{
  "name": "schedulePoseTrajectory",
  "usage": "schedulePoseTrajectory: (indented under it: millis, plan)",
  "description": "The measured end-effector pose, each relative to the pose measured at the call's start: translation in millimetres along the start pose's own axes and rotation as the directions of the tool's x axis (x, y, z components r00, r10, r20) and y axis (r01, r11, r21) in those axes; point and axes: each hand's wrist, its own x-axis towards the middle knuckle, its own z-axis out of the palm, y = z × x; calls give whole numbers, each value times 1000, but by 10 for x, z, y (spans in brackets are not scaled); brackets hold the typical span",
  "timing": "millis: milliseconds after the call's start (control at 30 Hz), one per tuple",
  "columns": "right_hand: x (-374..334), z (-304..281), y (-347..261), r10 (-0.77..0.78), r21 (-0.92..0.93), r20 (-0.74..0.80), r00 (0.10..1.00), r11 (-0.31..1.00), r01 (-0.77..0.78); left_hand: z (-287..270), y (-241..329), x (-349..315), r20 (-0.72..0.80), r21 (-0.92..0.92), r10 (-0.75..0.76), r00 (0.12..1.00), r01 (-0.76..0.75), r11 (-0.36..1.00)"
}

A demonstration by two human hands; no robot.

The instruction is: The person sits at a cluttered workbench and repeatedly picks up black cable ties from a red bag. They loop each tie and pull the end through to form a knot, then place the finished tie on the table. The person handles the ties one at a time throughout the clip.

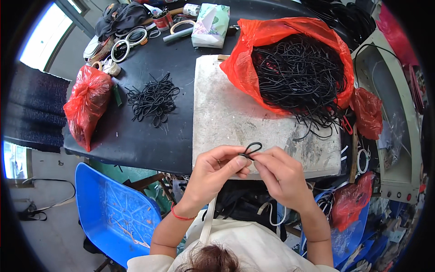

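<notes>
Between my two hands, just above the near edge of the pale board (217,118), is a short black cord (255,145) bent into a loop. The fingertips of my left hand (222,165) pinch it at the base of the loop. Thumb and forefinger of my right hand (283,174) close on it from the other side. Beyond my hands, a red plastic bag (242,59) lies open on the board, filled with a tangle of black cords (299,72), some spilling over its near rim. Further left on the dark tabletop rests a small pile of looped black cords (154,99).
A tied red bag (88,102) sits at the table's left. Tape rolls (120,51), a tissue pack (210,27) and a can (162,20) line the back. Blue plastic chairs (115,211) stand below the near edge. A grey metal cabinet (394,136) is at right.
</notes>
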Motion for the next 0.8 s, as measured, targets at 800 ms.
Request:
schedulePoseTrajectory:
  millis: [800]
  plan:
    - [49, 162, 0, 472, 394, -178, 863, 838, -377, 103, -103, -10, -93, 334, 272, 958, -227, 915]
